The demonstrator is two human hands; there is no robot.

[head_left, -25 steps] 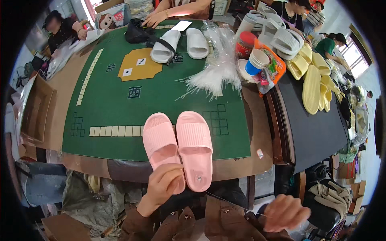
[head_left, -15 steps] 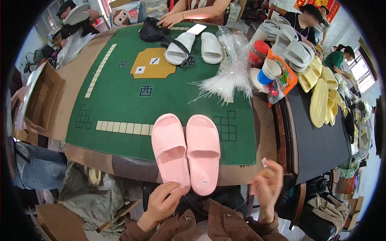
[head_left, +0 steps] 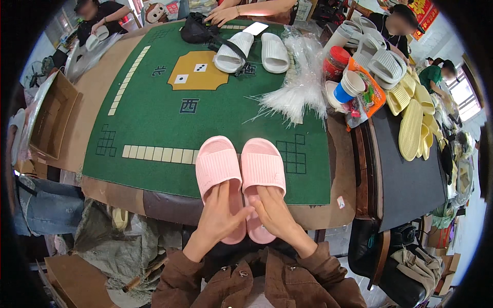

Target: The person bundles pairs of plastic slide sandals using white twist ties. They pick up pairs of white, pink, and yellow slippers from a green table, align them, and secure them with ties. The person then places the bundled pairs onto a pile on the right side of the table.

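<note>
A pair of pink slide slippers lies side by side over the table's near edge, toes pointing away from me. The fingers of my left hand (head_left: 220, 213) are pushed under the strap of the left pink slipper (head_left: 218, 167), their tips hidden. My right hand (head_left: 275, 211) reaches likewise into the right pink slipper (head_left: 263, 167), covering much of its footbed. Both thumbs lie inward over the footbeds and nearly meet. Right of my right hand, a small whitish scrap (head_left: 340, 202) rests on the table border.
Grey slippers (head_left: 276, 53), a black bag (head_left: 197, 30) and clear plastic strands (head_left: 292, 97) lie on the green table mat (head_left: 138, 118). To the right are a cup stack (head_left: 349, 86), grey slides and yellow slippers (head_left: 411, 128). A cardboard box (head_left: 54, 120) stands left. Other people sit around.
Both hands have moved into the slippers' openings; the left was at a heel, the right raised off to the side. The small scrap from my right fingers now lies on the table border.
</note>
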